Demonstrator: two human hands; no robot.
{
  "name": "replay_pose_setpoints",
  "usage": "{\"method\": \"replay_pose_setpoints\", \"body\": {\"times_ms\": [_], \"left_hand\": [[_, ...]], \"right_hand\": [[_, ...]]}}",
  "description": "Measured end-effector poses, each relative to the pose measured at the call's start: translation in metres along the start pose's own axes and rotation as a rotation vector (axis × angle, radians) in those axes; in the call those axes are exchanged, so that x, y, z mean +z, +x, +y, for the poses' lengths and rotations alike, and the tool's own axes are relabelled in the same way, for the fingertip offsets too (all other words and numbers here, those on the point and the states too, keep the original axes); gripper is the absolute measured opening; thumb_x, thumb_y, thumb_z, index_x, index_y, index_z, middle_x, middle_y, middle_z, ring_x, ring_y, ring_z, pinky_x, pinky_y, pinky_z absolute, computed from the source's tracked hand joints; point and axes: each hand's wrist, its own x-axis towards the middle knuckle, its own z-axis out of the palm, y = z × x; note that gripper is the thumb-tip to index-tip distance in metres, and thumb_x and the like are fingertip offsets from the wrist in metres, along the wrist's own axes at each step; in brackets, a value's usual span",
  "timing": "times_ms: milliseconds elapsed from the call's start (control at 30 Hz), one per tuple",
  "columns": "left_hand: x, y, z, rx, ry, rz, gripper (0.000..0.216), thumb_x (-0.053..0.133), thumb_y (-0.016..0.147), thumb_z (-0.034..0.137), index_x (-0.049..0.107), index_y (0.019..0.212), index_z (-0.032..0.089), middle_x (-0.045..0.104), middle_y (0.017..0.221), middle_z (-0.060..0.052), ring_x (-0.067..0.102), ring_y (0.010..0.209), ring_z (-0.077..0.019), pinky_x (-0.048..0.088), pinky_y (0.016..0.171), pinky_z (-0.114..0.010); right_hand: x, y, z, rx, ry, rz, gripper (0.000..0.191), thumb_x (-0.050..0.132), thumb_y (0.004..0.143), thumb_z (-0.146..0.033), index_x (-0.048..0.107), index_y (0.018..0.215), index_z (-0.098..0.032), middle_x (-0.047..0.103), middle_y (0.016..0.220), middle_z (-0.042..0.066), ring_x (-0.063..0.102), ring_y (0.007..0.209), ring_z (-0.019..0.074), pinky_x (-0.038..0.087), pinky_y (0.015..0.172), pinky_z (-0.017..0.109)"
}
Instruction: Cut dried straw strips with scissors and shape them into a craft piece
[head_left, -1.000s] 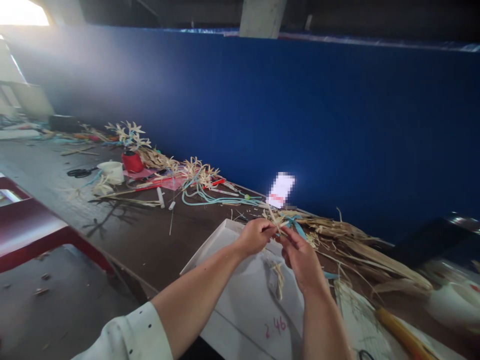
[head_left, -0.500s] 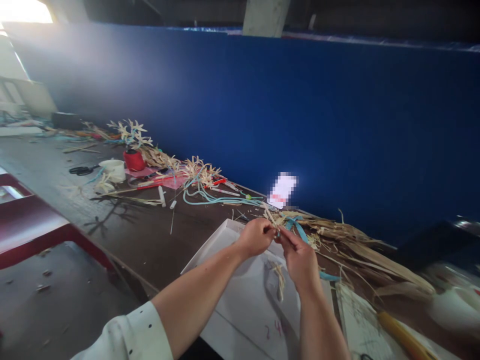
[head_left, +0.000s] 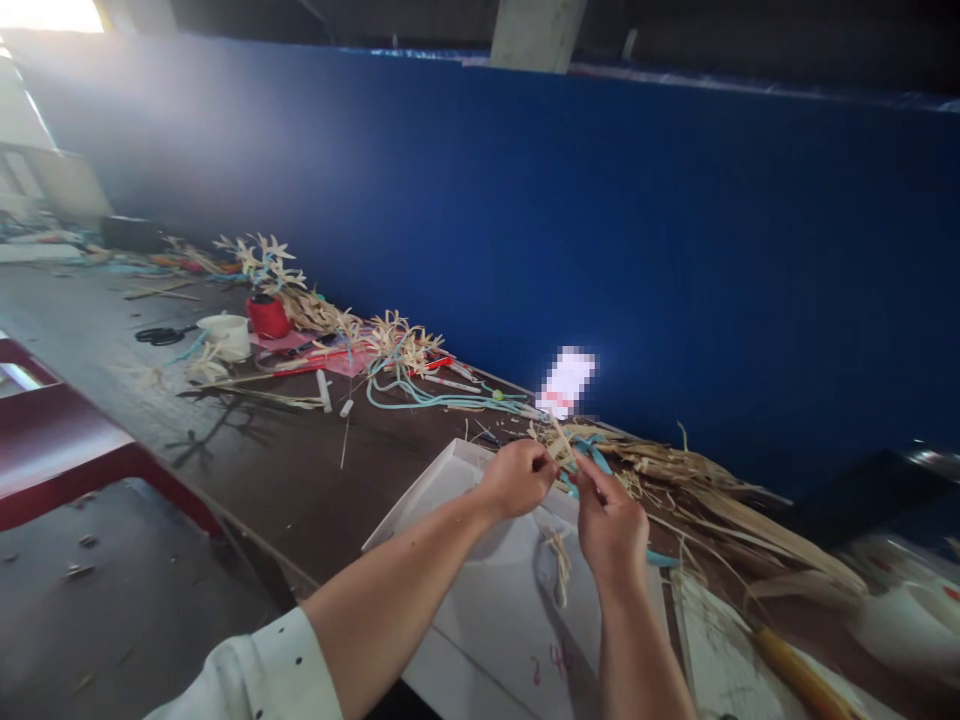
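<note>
My left hand and my right hand meet above a white tray, both with fingers pinched on a small bundle of pale straw strips. The strips stick up between the two hands. A loose tuft of straw lies on the tray just below them. A light blue ribbon runs behind my right hand into a heap of dried leaves.
On the long dark table stand straw flowers, a red pot, a white cup, black scissors and pale blue cords. A blue wall backs the table. A red bench is at left.
Both hands stay pinched on the straw; the right hand has shifted slightly right and down, and its fingers have turned upward along the strips.
</note>
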Motion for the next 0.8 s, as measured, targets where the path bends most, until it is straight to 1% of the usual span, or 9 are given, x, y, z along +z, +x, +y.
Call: {"method": "replay_pose_setpoints", "body": {"times_ms": [100, 167, 200, 267, 333, 400, 500, 567, 800], "left_hand": [[-0.002, 0.0, -0.001, -0.02, 0.005, 0.008, 0.022, 0.049, 0.075, 0.03, 0.062, 0.065, 0.014, 0.061, 0.068, -0.003, 0.052, 0.065, -0.012, 0.035, 0.058, -0.021], [-0.004, 0.0, -0.001, -0.067, -0.018, 0.02, 0.024, 0.048, 0.075, 0.031, 0.064, 0.068, 0.014, 0.061, 0.067, -0.002, 0.051, 0.063, -0.0117, 0.034, 0.057, -0.021], [-0.005, 0.001, -0.001, -0.1, -0.04, 0.028, 0.026, 0.048, 0.076, 0.032, 0.065, 0.07, 0.014, 0.061, 0.067, -0.002, 0.051, 0.062, -0.0113, 0.034, 0.057, -0.021], [-0.007, 0.003, -0.001, -0.165, -0.089, 0.039, 0.028, 0.046, 0.077, 0.033, 0.066, 0.074, 0.014, 0.062, 0.066, -0.001, 0.05, 0.06, -0.0107, 0.034, 0.055, -0.021], [-0.007, 0.004, -0.001, -0.204, -0.126, 0.046, 0.028, 0.047, 0.077, 0.034, 0.067, 0.075, 0.014, 0.062, 0.067, -0.001, 0.051, 0.061, -0.0105, 0.034, 0.056, -0.021], [-0.006, 0.005, -0.001, -0.211, -0.148, 0.044, 0.027, 0.047, 0.076, 0.033, 0.066, 0.074, 0.014, 0.063, 0.067, -0.001, 0.052, 0.062, -0.0104, 0.035, 0.056, -0.021], [-0.004, 0.004, -0.002, -0.174, -0.178, 0.011, 0.025, 0.047, 0.075, 0.03, 0.065, 0.074, 0.013, 0.063, 0.068, -0.001, 0.051, 0.061, -0.0099, 0.037, 0.057, -0.02], [-0.002, 0.003, -0.003, -0.125, -0.209, -0.023, 0.024, 0.047, 0.076, 0.028, 0.065, 0.076, 0.013, 0.064, 0.069, -0.001, 0.053, 0.062, -0.01, 0.039, 0.059, -0.02], [0.003, 0.003, -0.01, -0.057, -0.232, -0.066, 0.026, 0.046, 0.078, 0.031, 0.063, 0.08, 0.012, 0.065, 0.075, -0.003, 0.056, 0.07, -0.0124, 0.042, 0.064, -0.021]], "right_hand": [[-0.007, 0.004, 0.004, 0.07, -0.02, 0.068, 0.036, 0.05, 0.077, -0.036, 0.068, 0.105, -0.021, 0.07, 0.086, 0.008, 0.062, 0.081, 0.0247, 0.043, 0.068, 0.033], [-0.011, 0.007, 0.009, 0.163, 0.055, 0.182, 0.039, 0.054, 0.075, -0.038, 0.068, 0.104, -0.017, 0.069, 0.081, 0.009, 0.06, 0.074, 0.0235, 0.043, 0.061, 0.031], [-0.013, 0.008, 0.011, 0.239, 0.155, 0.258, 0.042, 0.057, 0.073, -0.04, 0.067, 0.105, -0.016, 0.069, 0.081, 0.009, 0.058, 0.065, 0.0206, 0.041, 0.055, 0.03], [-0.014, 0.009, 0.011, 0.392, 0.451, 0.285, 0.053, 0.063, 0.068, -0.044, 0.061, 0.115, -0.018, 0.068, 0.084, 0.007, 0.046, 0.046, 0.0116, 0.034, 0.043, 0.026], [-0.012, 0.007, 0.005, 0.491, 0.707, 0.161, 0.06, 0.069, 0.064, -0.041, 0.057, 0.119, -0.023, 0.066, 0.08, 0.003, 0.038, 0.042, 0.0063, 0.029, 0.039, 0.021], [-0.009, 0.003, -0.003, 0.538, 0.869, -0.055, 0.062, 0.071, 0.063, -0.039, 0.055, 0.12, -0.024, 0.064, 0.071, 0.0, 0.035, 0.041, 0.0044, 0.025, 0.038, 0.017], [-0.004, -0.003, -0.015, 0.594, 0.91, -0.31, 0.061, 0.072, 0.063, -0.039, 0.054, 0.119, -0.023, 0.062, 0.066, -0.001, 0.036, 0.041, 0.0037, 0.024, 0.038, 0.016], [-0.001, -0.004, -0.018, 0.631, 0.858, -0.365, 0.06, 0.072, 0.061, -0.04, 0.055, 0.116, -0.023, 0.061, 0.063, -0.002, 0.036, 0.04, 0.0039, 0.021, 0.037, 0.015], [0.0, -0.003, -0.019, 0.639, 0.803, -0.347, 0.052, 0.072, 0.06, -0.042, 0.062, 0.106, -0.021, 0.061, 0.064, 0.0, 0.031, 0.037, 0.0028, 0.014, 0.037, 0.016]]}}
